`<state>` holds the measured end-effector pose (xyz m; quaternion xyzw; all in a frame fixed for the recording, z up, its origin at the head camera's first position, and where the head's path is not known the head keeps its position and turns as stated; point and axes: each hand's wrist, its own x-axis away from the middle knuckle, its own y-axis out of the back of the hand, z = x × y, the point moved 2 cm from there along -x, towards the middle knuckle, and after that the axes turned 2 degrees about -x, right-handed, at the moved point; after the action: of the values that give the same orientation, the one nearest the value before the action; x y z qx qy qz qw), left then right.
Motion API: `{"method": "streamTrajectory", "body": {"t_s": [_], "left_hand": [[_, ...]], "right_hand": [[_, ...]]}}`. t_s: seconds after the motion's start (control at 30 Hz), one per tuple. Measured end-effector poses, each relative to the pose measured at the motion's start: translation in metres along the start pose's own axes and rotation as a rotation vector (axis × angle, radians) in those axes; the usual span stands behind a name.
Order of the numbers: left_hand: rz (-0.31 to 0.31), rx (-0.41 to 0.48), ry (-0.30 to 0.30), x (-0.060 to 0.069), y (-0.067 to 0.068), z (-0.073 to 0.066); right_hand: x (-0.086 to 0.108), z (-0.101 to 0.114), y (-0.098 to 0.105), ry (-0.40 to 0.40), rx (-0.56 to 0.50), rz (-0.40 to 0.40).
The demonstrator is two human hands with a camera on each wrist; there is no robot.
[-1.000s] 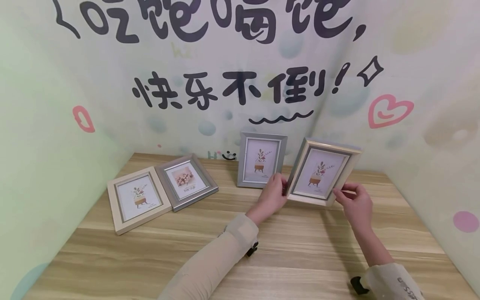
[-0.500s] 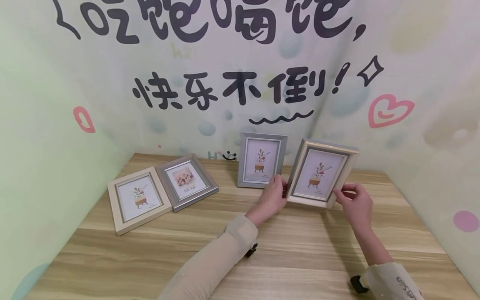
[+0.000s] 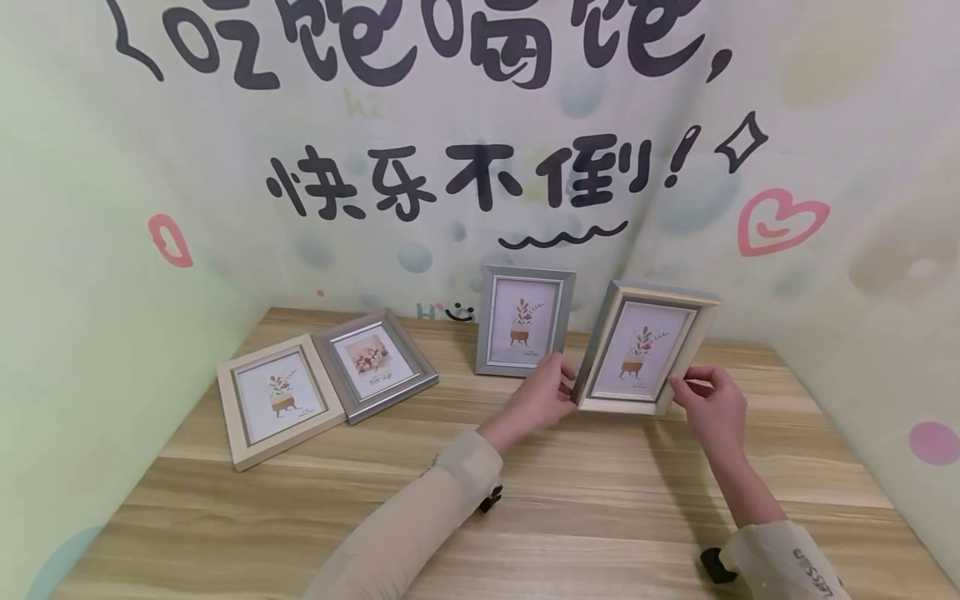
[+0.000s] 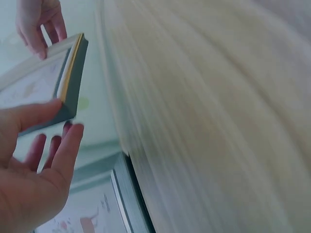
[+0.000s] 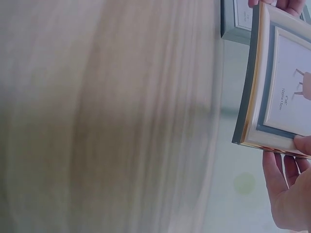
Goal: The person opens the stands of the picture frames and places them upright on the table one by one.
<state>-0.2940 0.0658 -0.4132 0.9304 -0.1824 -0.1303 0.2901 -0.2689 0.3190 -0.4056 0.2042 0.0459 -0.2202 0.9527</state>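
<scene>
A cream picture frame [image 3: 648,348] with gold edging and a potted-plant print stands tilted back at the right, its lower edge near the table. My right hand [image 3: 712,408] pinches its right side, thumb on the front and fingers behind, as the right wrist view shows. At its lower left corner is my left hand [image 3: 538,393]; in the left wrist view the thumb [image 4: 41,114] lies against the frame's edge and the fingers spread loosely below. Just left of it, a grey-blue picture frame [image 3: 483,333] stands upright, partly covered by the left hand.
On the left of the wooden table [image 3: 570,517] lie a beige picture frame [image 3: 234,417] with a plant print and a silver-brown picture frame [image 3: 420,371] with a flower print, side by side. A wall with black lettering [image 3: 480,175] rises behind.
My left hand and forearm have shifted slightly to the left and down, and its fingers have loosened at the cream frame's corner. The right hand keeps its pinch, and the frame's tilt has changed slightly.
</scene>
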Motion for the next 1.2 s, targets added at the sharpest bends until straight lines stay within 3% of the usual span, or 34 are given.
{"method": "streamTrajectory", "body": {"t_s": [0.17, 0.3, 0.5, 0.73, 1.0, 1.2], "left_hand": [[0.113, -0.001, 0.027, 0.001, 0.009, 0.01], [0.154, -0.011, 0.022, 0.0, 0.017, 0.014], [0.184, -0.011, -0.019, 0.001, 0.022, 0.016], [0.204, -0.026, -0.016, 0.005, 0.027, 0.018], [0.22, -0.04, -0.01, 0.007, 0.028, 0.021], [0.221, -0.031, -0.014, 0.008, 0.027, 0.02]], "right_hand": [[-0.001, -0.002, -0.002, -0.001, -0.016, 0.022], [-0.002, -0.002, -0.004, 0.031, -0.033, 0.047], [-0.003, -0.004, -0.011, 0.084, -0.115, 0.148], [-0.005, -0.005, -0.019, 0.128, -0.337, 0.324], [-0.004, -0.004, -0.024, 0.195, -0.239, 0.386], [-0.005, -0.007, -0.027, 0.177, -0.281, 0.416]]}}
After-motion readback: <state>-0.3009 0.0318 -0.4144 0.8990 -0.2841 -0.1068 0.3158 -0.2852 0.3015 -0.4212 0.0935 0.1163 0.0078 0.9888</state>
